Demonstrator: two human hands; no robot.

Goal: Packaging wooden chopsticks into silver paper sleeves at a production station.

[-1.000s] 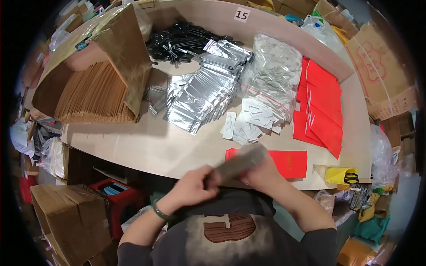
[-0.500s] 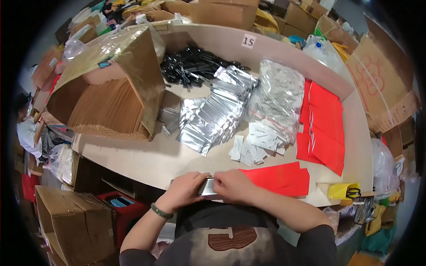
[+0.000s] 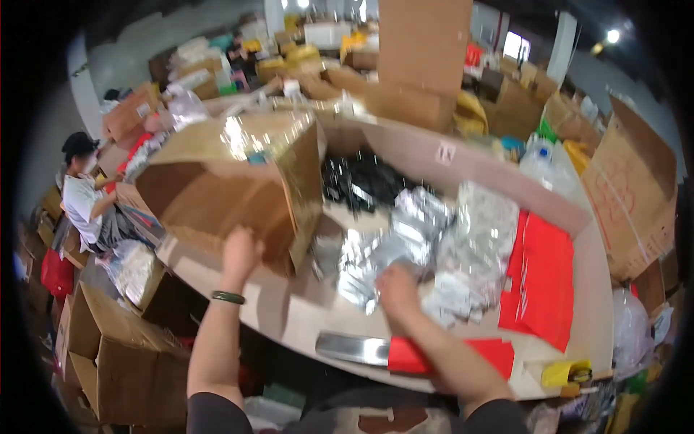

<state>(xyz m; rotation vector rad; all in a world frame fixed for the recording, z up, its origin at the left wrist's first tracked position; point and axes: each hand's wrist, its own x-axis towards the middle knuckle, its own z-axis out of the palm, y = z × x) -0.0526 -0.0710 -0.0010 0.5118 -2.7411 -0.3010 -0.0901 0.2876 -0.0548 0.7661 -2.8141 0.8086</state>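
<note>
My left hand (image 3: 242, 254), a green bangle on its wrist, reaches to the open side of a cardboard box (image 3: 224, 137) packed with brown cardboard pieces (image 3: 195, 217). Motion blurs its fingers. Over the lower right of a spread of silver foil packets (image 3: 354, 264) is my right hand (image 3: 397, 289), also blurred; whether it grips one cannot be made out. A flat, shiny silver piece (image 3: 354, 348) lies by the table's front edge, its right end meeting red envelopes (image 3: 477, 356) that my right forearm crosses.
Black items (image 3: 369, 181) are heaped at the back. A clear bag of white packets (image 3: 477, 231) and more red envelopes (image 3: 546, 282) lie to the right. A yellow holder (image 3: 564, 374) sits at the front right corner. Far left, another person (image 3: 87, 199) sits.
My hands have left the silver piece at the table's edge and parted: the left went forward to the box, the right forward to the foil packets. The view has tilted up.
</note>
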